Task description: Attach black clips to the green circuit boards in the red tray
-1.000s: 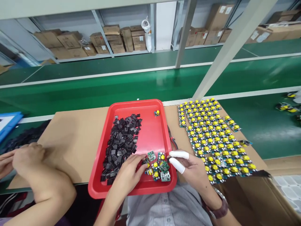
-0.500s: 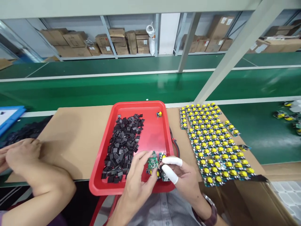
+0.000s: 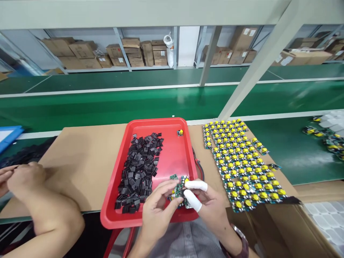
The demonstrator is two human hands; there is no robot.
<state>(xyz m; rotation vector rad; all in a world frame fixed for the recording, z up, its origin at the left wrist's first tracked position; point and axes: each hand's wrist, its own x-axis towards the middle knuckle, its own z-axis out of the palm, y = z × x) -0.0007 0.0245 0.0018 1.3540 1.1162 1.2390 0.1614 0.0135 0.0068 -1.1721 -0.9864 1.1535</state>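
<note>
Over the near right part of a red tray (image 3: 129, 223), my left hand (image 3: 161, 204) pinches a small green circuit board (image 3: 177, 190) between thumb and fingers. My right hand (image 3: 206, 200), with white finger cots on two fingers, is closed right beside that board. A dark bit shows at its fingertips, probably one of the small black plastic pieces, but it is mostly covered. More circuit boards with yellow parts (image 3: 185, 179) lie in the tray under and around my hands. A heap of black plastic pieces (image 3: 138, 168) fills the tray's left side. One board (image 3: 180, 132) lies alone in the far right corner.
Rows of circuit boards with yellow parts (image 3: 242, 161) cover the cardboard-topped table (image 3: 86, 157) on the right. Another person's arm (image 3: 53, 204) rests on the left. A dark cable (image 3: 199, 168) runs beside the tray. A slanting post (image 3: 252, 75) rises behind the boards.
The board in my left hand has moved slightly right and down, now meeting my right fingertips. The view has tilted up a little. My right hand has stayed nearly in place.
</note>
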